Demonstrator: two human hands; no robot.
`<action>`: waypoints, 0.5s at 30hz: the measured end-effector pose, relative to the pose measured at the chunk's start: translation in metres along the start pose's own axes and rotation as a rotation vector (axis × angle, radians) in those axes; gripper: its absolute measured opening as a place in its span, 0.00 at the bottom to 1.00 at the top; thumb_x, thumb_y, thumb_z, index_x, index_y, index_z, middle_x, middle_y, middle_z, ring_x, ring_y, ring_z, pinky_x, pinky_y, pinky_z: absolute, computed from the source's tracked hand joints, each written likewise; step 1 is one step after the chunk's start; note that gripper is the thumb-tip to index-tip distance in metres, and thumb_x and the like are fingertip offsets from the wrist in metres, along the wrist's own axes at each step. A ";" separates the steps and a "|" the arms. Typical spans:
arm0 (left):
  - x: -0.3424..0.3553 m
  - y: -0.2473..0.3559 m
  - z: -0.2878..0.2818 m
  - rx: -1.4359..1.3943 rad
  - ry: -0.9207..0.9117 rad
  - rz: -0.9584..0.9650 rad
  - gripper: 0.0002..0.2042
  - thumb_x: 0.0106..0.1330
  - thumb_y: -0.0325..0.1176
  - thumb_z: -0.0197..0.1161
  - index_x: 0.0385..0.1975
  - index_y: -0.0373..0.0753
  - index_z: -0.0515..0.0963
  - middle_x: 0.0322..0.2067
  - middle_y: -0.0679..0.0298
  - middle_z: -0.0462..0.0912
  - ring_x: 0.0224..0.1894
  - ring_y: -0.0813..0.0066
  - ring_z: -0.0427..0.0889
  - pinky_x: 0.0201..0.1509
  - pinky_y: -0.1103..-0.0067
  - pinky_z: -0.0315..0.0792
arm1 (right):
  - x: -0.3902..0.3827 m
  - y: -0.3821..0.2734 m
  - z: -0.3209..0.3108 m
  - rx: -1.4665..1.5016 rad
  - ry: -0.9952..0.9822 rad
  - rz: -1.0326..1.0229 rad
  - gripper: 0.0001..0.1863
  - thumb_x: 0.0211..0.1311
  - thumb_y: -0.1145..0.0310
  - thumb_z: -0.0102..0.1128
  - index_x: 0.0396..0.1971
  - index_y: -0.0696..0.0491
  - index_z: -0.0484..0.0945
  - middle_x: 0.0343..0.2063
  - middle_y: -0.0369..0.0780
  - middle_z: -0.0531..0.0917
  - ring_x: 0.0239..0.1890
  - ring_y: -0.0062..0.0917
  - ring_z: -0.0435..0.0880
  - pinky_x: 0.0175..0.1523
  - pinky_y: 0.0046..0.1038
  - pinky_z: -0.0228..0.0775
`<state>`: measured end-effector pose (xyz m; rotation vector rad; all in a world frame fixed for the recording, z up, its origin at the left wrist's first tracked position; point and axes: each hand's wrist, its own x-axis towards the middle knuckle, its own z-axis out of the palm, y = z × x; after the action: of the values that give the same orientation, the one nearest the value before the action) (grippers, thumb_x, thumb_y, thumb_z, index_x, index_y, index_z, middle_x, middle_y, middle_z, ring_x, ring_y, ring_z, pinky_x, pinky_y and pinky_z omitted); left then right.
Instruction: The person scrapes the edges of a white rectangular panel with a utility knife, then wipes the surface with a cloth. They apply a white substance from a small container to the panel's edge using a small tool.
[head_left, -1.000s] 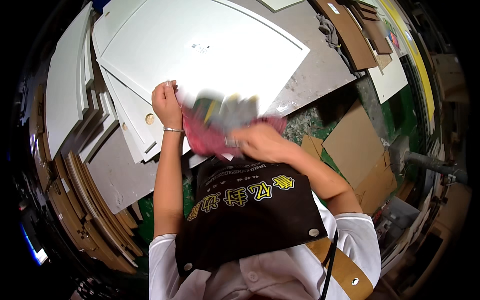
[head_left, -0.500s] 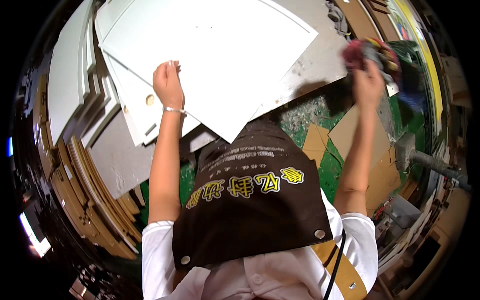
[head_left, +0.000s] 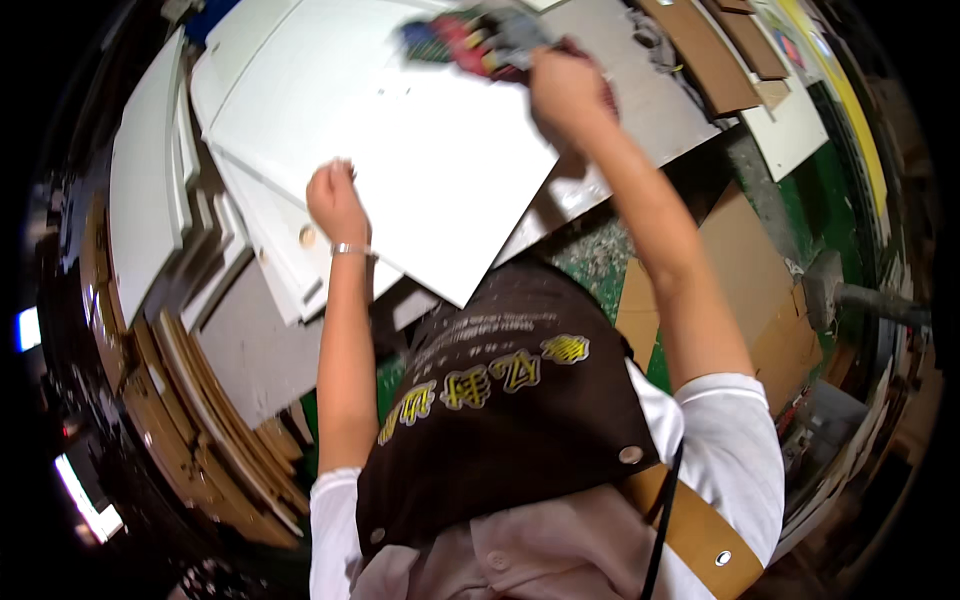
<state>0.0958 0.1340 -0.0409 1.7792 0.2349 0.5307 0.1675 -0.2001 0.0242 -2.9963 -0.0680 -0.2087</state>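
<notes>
My right hand (head_left: 572,92) grips a multicoloured cloth rag (head_left: 480,42), red, grey and green, blurred by motion over the upper right part of a white panel (head_left: 430,190). That panel lies flat and askew on other white panels, its near corner pointing toward me. My left hand (head_left: 337,203) is closed at the panel's left edge, fingers curled over it; the underside of the grip is hidden. A bracelet (head_left: 350,249) circles my left wrist. Just left of that hand, a lower panel has a round hole (head_left: 307,236).
White panels (head_left: 150,180) stand stacked at the left, with brown boards (head_left: 205,400) below them. More brown boards (head_left: 705,55) lie at the far right. Cardboard (head_left: 750,260) and a grey metal pipe (head_left: 880,300) are at the right, over a green floor. A dark apron (head_left: 500,430) covers my front.
My right hand has swept left with the rag, from beyond the panel's right side to over the panel. My left hand has stayed at the panel's edge. The view has shifted slightly.
</notes>
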 end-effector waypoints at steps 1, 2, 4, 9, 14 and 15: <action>0.004 -0.008 -0.003 0.073 0.023 0.052 0.12 0.70 0.32 0.57 0.31 0.30 0.82 0.30 0.56 0.83 0.35 0.67 0.81 0.43 0.72 0.76 | -0.002 0.009 -0.011 0.046 -0.010 0.074 0.12 0.63 0.68 0.48 0.41 0.54 0.78 0.35 0.51 0.86 0.39 0.48 0.87 0.46 0.47 0.77; 0.007 -0.011 -0.001 0.086 0.025 0.098 0.12 0.69 0.34 0.58 0.31 0.32 0.82 0.29 0.57 0.84 0.35 0.63 0.80 0.43 0.69 0.74 | 0.002 0.027 0.000 0.013 -0.002 0.068 0.13 0.64 0.66 0.47 0.44 0.52 0.78 0.36 0.51 0.86 0.41 0.49 0.86 0.48 0.49 0.77; 0.008 -0.003 -0.004 0.194 0.019 0.154 0.15 0.69 0.38 0.57 0.28 0.33 0.83 0.27 0.57 0.85 0.35 0.60 0.80 0.43 0.67 0.72 | -0.012 0.029 -0.004 -0.036 -0.020 0.127 0.13 0.66 0.63 0.49 0.45 0.50 0.77 0.38 0.51 0.86 0.42 0.50 0.85 0.47 0.51 0.76; 0.000 0.001 -0.006 0.002 -0.014 0.137 0.14 0.74 0.34 0.57 0.30 0.28 0.80 0.29 0.60 0.85 0.33 0.76 0.82 0.43 0.78 0.77 | -0.076 0.009 -0.018 0.070 0.032 0.061 0.13 0.65 0.60 0.52 0.42 0.50 0.77 0.33 0.52 0.86 0.38 0.54 0.84 0.43 0.52 0.74; -0.006 0.026 -0.002 0.345 0.035 0.264 0.15 0.71 0.36 0.52 0.25 0.33 0.76 0.25 0.52 0.78 0.31 0.56 0.77 0.38 0.65 0.69 | -0.169 -0.064 -0.037 0.290 -0.135 -0.123 0.11 0.59 0.69 0.55 0.43 0.50 0.76 0.28 0.50 0.84 0.30 0.51 0.84 0.36 0.49 0.76; -0.006 0.029 -0.002 0.337 0.024 0.265 0.15 0.71 0.36 0.52 0.25 0.33 0.76 0.25 0.52 0.78 0.32 0.55 0.78 0.38 0.65 0.69 | -0.189 -0.079 -0.043 0.382 -0.264 -0.107 0.13 0.58 0.70 0.53 0.44 0.49 0.77 0.29 0.50 0.84 0.31 0.51 0.84 0.38 0.49 0.76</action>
<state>0.0863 0.1250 -0.0145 2.1488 0.1092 0.7350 -0.0292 -0.1347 0.0499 -2.6211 -0.2641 0.1724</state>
